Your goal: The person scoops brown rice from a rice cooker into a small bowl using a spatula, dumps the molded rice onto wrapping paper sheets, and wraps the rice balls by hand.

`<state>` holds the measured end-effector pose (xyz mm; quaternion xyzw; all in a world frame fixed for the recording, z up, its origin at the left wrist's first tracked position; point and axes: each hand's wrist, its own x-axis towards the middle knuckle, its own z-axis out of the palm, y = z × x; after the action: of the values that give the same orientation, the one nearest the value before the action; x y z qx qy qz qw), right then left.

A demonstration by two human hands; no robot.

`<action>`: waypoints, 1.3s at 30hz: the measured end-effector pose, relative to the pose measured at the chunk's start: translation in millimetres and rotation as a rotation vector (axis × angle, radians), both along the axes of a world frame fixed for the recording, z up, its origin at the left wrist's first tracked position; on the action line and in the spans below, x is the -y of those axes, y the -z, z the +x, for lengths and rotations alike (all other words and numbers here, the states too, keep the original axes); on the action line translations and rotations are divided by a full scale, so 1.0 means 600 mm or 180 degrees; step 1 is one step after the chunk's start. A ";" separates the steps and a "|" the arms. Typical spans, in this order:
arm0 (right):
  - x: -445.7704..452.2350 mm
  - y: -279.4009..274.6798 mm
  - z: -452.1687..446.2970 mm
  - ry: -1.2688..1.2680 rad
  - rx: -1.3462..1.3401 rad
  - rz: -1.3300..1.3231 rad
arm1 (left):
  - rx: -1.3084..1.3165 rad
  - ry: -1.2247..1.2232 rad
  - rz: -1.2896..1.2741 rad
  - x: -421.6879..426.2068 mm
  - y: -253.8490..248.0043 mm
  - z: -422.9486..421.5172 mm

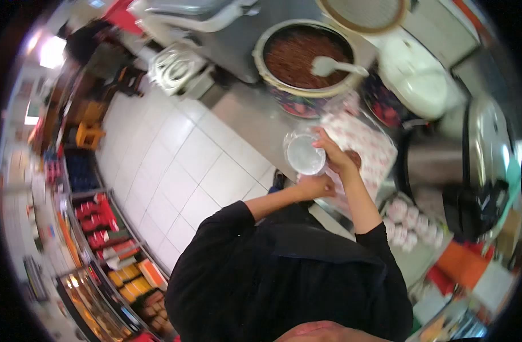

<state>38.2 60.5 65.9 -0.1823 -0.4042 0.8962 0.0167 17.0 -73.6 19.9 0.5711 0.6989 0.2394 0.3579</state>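
Observation:
A clear plastic tub [305,154], its round face towards me, is gripped along its right side by my right hand [333,153]. My left hand [318,187] is curled just below the tub, beside its lower edge; what its fingers hold, if anything, I cannot make out. Under my hands lies white paper with a pink print [375,153], and a small brown patch [353,159] shows on it near my right wrist. Beyond the paper stands a large pot [262,60] of brown, grainy food, with a white paddle [329,66] resting in it.
A metal cooker [437,162] and a white lidded container [415,80] stand to the right. Several small wrapped white packs [406,221] lie in a tray near my right elbow. Tiled floor [187,165] and stocked shelves [110,228] are on the left.

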 end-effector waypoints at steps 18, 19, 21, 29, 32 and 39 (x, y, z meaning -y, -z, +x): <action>-0.012 -0.106 0.201 -0.0769 0.0575 0.4460 | -0.1122 0.0019 0.1922 -0.025 -0.054 0.020; -0.009 -0.096 0.217 -0.0714 0.0653 0.4644 | -0.1152 0.0148 0.2017 -0.026 -0.065 0.024; -0.006 -0.063 0.256 -0.0528 0.0806 0.5181 | -0.1195 -0.0402 0.2940 -0.024 -0.078 0.041; 0.026 -0.023 0.290 0.0197 -0.0043 0.6250 | -0.0933 0.1141 0.2197 0.035 0.013 0.105; 0.051 -0.004 0.307 -0.0257 0.0011 0.6356 | -0.0900 0.1070 0.1238 0.047 0.040 0.106; 0.066 -0.034 0.297 -0.0622 0.0113 0.5986 | -0.0749 0.1329 0.0207 0.048 0.042 0.099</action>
<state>216.5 20.6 86.2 -0.0730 -0.9747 0.1973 0.0755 76.6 -102.3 -5.6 0.7384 0.5945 0.1144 0.2972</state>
